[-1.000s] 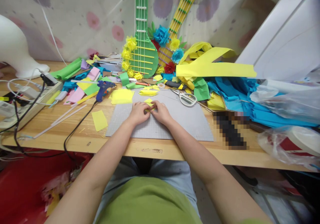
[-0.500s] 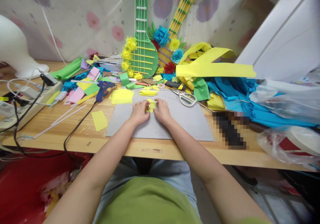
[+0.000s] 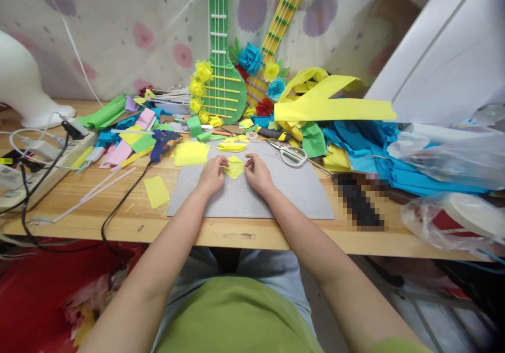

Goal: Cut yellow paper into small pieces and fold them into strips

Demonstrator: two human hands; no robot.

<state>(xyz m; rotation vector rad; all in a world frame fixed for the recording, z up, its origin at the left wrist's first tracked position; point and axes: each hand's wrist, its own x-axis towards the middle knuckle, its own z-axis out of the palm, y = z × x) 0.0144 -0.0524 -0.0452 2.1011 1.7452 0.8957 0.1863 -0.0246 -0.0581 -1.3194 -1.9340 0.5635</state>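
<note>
A small folded yellow paper (image 3: 235, 168) lies between my hands over the grey cutting mat (image 3: 292, 198). My left hand (image 3: 213, 174) has its fingers closed at the paper's left edge, pinching it. On the other side, my right hand (image 3: 258, 172) is curled with thumb and fingers apart, close to the paper's right corner. Just beyond, a few folded yellow pieces (image 3: 232, 147) rest on the mat's far edge. A stack of yellow sheets (image 3: 191, 153) is to the left, and one loose yellow sheet (image 3: 157, 192) lies nearer on the table.
White-handled scissors (image 3: 292, 156) lie at the mat's back right. A blue glue gun (image 3: 160, 145) with a black cable is at left. Green and yellow paper instruments (image 3: 224, 98) stand behind. Blue crepe paper (image 3: 371, 153) and a plastic-wrapped tub (image 3: 469, 221) are at right.
My hands have moved apart, mainly the left one to the left, and more of the yellow paper shows between them. The camera view has shifted slightly.
</note>
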